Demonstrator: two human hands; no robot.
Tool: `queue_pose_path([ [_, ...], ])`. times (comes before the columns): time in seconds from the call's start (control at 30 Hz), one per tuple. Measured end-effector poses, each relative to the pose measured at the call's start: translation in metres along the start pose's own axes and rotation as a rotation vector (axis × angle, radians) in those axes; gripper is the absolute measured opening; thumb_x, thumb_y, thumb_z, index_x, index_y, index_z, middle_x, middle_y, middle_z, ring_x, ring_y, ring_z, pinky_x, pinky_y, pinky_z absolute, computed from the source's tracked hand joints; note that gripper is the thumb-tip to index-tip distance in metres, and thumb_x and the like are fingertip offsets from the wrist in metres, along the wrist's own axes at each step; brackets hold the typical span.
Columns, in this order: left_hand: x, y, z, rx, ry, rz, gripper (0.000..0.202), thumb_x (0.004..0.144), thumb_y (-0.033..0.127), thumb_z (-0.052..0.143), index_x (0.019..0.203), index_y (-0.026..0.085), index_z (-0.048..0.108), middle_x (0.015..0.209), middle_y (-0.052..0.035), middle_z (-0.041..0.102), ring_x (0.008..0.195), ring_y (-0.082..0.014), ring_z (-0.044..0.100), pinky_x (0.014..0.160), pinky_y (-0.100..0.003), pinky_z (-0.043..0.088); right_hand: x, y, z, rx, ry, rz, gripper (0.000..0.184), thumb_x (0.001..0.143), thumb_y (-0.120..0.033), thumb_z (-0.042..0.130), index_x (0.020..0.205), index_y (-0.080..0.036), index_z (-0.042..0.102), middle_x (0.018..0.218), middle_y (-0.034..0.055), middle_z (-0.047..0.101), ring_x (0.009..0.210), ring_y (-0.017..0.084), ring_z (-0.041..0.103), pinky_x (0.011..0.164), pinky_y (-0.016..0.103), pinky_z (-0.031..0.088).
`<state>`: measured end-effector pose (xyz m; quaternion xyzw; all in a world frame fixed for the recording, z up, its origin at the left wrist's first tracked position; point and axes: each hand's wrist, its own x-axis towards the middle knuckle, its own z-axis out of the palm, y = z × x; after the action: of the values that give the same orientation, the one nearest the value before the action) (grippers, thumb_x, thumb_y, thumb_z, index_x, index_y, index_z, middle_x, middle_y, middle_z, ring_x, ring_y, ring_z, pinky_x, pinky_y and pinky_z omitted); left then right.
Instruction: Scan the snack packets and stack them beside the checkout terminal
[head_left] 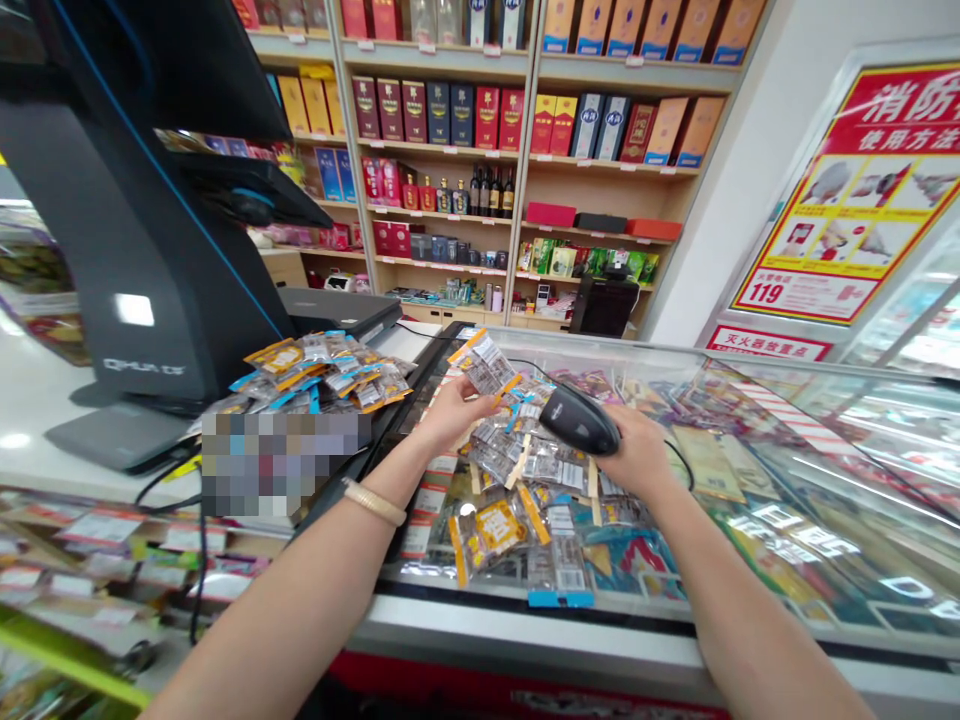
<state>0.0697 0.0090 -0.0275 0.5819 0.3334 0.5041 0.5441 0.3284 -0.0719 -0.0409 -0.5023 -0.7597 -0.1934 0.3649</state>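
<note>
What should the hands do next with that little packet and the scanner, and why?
Probably tilt the packet so its barcode faces the scanner. The left hand holds the packet up just beside the scanner in the right hand, and the two sit close but apart. More packets lie on the glass counter.

Red and yellow fire-safety poster (pixel 855 190) on the white wall to my right: red header "消防", second line "使用方法", number "119" at lower left.
Red strip sign (pixel 766 344) beneath that poster: white characters "灭火器放置点".
Black cash-register stand (pixel 127 250) to my left: pale brand lettering on its base, too blurred for me to read.
Small packets under my hands: print too small to read.
</note>
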Motion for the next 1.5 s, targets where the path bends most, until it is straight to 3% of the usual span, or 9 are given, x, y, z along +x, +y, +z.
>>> queue_pose_path([
  [0.33,0.000,0.005,0.001,-0.152,0.079,-0.103,0.029,0.068,0.007,0.072,0.092,0.014,0.059,0.077,-0.0035,0.073,0.073,-0.0177,0.072,0.084,-0.038,0.058,-0.001,0.003,-0.001,-0.004,0.013,0.012,0.028,0.068,-0.028,0.055,0.092,-0.021,0.069,0.089,0.0072,0.075,0.081,0.024,0.070,0.071,0.033,0.054],
  [0.47,0.007,0.018,-0.012,-0.269,0.399,-0.038,0.019,0.078,0.003,0.061,0.079,0.017,0.048,0.067,-0.0013,0.068,0.069,-0.0156,0.072,0.081,-0.032,0.058,-0.004,0.008,0.003,-0.011,0.006,0.016,0.029,0.067,-0.029,0.056,0.093,-0.022,0.069,0.089,0.0066,0.075,0.081,0.025,0.070,0.072,0.033,0.054],
  [0.7,0.026,0.039,-0.079,-0.514,1.019,0.312,0.019,0.081,0.004,0.060,0.079,0.017,0.046,0.067,0.0026,0.060,0.068,-0.0083,0.068,0.077,-0.022,0.057,-0.007,0.014,0.007,-0.029,0.043,-0.013,0.028,0.069,-0.031,0.057,0.093,-0.022,0.068,0.087,0.0059,0.075,0.078,0.023,0.069,0.070,0.032,0.053],
  [0.87,0.028,0.039,-0.099,-0.576,1.102,0.373,0.020,0.075,-0.002,0.060,0.071,0.016,0.051,0.065,0.0037,0.056,0.069,-0.0065,0.065,0.074,-0.017,0.056,-0.009,0.016,0.009,-0.024,0.042,0.001,0.028,0.069,-0.033,0.058,0.094,-0.024,0.068,0.089,0.0061,0.074,0.081,0.024,0.069,0.072,0.033,0.053],
  [0.93,0.027,0.038,-0.097,-0.573,1.077,0.350,0.019,0.074,-0.001,0.059,0.073,0.016,0.053,0.069,0.0016,0.060,0.074,-0.0081,0.066,0.075,-0.019,0.056,-0.009,0.016,0.009,-0.023,0.043,-0.004,0.028,0.070,-0.034,0.059,0.094,-0.023,0.068,0.089,0.0063,0.074,0.080,0.024,0.069,0.072,0.034,0.053],
  [1.03,0.022,0.035,-0.085,-0.452,0.907,0.286,0.014,0.074,0.005,0.062,0.082,0.016,0.058,0.079,-0.0036,0.068,0.077,-0.0113,0.068,0.075,-0.023,0.056,-0.008,0.014,0.007,-0.018,0.047,-0.021,0.027,0.071,-0.034,0.059,0.093,-0.023,0.068,0.086,0.0060,0.074,0.078,0.024,0.069,0.070,0.033,0.053],
  [1.17,0.015,0.023,-0.062,0.042,0.464,0.115,0.026,0.067,0.025,0.074,0.089,0.015,0.066,0.080,-0.0065,0.072,0.069,-0.0154,0.066,0.063,-0.026,0.052,-0.005,0.011,0.004,-0.023,0.056,-0.011,0.028,0.070,-0.033,0.059,0.094,-0.023,0.068,0.087,0.0058,0.075,0.079,0.024,0.070,0.071,0.033,0.054],
  [1.33,0.006,0.008,-0.041,0.742,-0.067,-0.094,0.042,0.048,0.043,0.083,0.076,0.015,0.069,0.073,-0.0049,0.071,0.070,-0.0208,0.065,0.062,-0.027,0.046,-0.004,0.010,0.003,-0.033,0.048,0.008,0.028,0.067,-0.031,0.059,0.092,-0.023,0.068,0.086,0.0063,0.075,0.080,0.025,0.070,0.071,0.034,0.054],
  [1.5,0.001,0.007,-0.040,0.836,-0.197,-0.262,0.056,0.039,0.039,0.087,0.087,0.018,0.066,0.062,0.0018,0.066,0.056,-0.0167,0.060,0.052,-0.024,0.041,-0.003,0.009,0.002,-0.025,0.067,-0.004,0.029,0.067,-0.028,0.058,0.092,-0.021,0.068,0.086,0.0078,0.075,0.080,0.025,0.069,0.071,0.034,0.054],
])
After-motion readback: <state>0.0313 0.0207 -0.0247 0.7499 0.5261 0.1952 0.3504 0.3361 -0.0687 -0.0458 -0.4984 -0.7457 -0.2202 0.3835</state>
